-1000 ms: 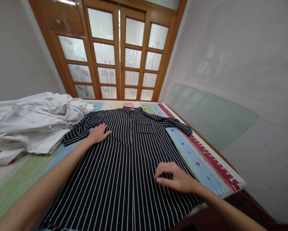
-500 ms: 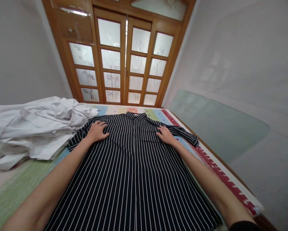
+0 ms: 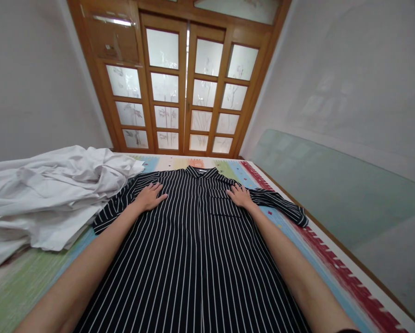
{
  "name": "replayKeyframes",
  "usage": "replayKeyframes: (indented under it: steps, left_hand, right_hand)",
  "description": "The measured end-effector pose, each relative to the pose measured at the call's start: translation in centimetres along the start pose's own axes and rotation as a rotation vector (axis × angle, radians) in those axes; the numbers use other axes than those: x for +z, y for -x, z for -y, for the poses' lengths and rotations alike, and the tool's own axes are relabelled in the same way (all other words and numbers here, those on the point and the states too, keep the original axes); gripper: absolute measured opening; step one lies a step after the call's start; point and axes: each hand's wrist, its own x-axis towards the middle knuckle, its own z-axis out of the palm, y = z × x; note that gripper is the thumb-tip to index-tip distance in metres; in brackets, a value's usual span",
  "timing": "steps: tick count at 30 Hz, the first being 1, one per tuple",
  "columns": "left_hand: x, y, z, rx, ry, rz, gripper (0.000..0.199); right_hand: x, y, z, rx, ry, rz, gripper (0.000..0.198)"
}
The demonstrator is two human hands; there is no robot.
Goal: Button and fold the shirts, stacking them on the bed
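Looking at a black fabric shirt with thin white vertical stripes (image 3: 182, 259), spread front side up beneath both hands on a pastel striped cloth cover (image 3: 23, 282). Resting the bare left hand (image 3: 150, 196) on the upper chest, just inside the sleeve (image 3: 115, 210) on that side, with fingers fanned wide and gripping nothing, as far as visible. Laying the bare right hand (image 3: 240, 194) over the outer top part of the chest pocket (image 3: 224, 207), also with spread fingers, apparently not pinching any fabric.

Seeming pretty far along with the flattening-out, honestly. Seeing the pointed striped collar (image 3: 202, 172) sitting centred, just beyond and between the hands, with the front placket (image 3: 199, 226) running straight down between them and looking closed. Noticing only soft ripples across the body, with no part of it turned over.

Finding the sides less finished, though. Spotting the other sleeve (image 3: 280, 203), just outside the right hand, looking narrow and bunched, so probably counting as not sorted yet. Seeing the first one slanting outward past the left hand, near a crumpled heap of white cloth (image 3: 65, 189), maybe touching; not being able to tell. Not judging the bottom hem at all, with that end running out of view on the near side of the hands.
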Motion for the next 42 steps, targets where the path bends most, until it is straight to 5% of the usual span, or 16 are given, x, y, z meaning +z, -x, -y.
replayKeyframes:
  steps: [12, 18, 26, 32, 42]
  left_hand:
    - [0.0, -3.0, -0.9, -0.075, -0.046, 0.009, 0.08]
    - [0.0, -3.2, -1.3, -0.093, -0.057, -0.019, 0.08]
    - [-0.2, -2.8, -2.5, -0.076, -0.107, -0.071, 0.07]
    - [0.7, -2.6, -3.7, -0.078, -0.063, -0.134, 0.055]
    - [0.8, -2.4, -3.6, -0.087, -0.014, -0.151, 0.056]
  right_hand:
    - [0.1, -3.7, -0.6, 0.034, 0.017, -0.042, 0.071]
    - [0.1, -3.1, -0.5, -0.21, 0.07, -0.259, 0.051]
    - [0.4, -1.3, -1.4, -0.264, 0.007, -0.166, 0.06]
    - [-1.1, -1.5, -2.9, -0.051, -0.002, -0.176, 0.056]
    - [-3.5, -4.8, -3.9, 0.052, 0.052, -0.064, 0.047]
